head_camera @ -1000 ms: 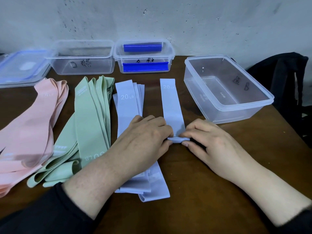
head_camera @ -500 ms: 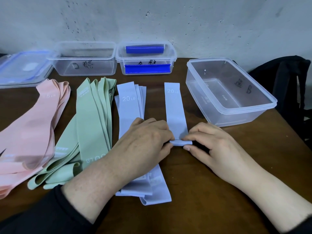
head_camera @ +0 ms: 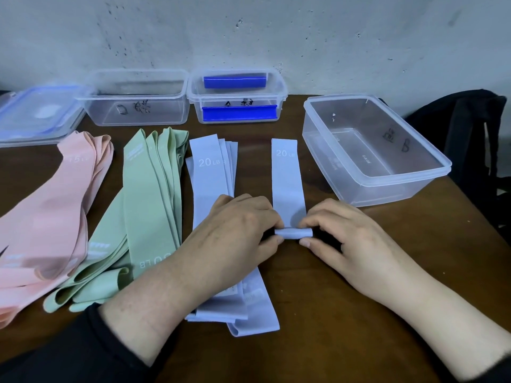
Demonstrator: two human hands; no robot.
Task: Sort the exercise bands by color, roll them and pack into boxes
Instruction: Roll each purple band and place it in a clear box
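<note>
As the first turns form at the near end of the lone lavender band (head_camera: 287, 178), my left hand (head_camera: 235, 239) and right hand (head_camera: 348, 239) each close a fingertip grip on the small roll (head_camera: 293, 233); I judge even pressure keeps edges square toward the box (head_camera: 431, 172) at two o'clock.

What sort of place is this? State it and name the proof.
Probably a plain workroom or packing bench: a brown wooden table against a scuffed bare wall, hand-marked clear boxes and sorted bands.
</note>
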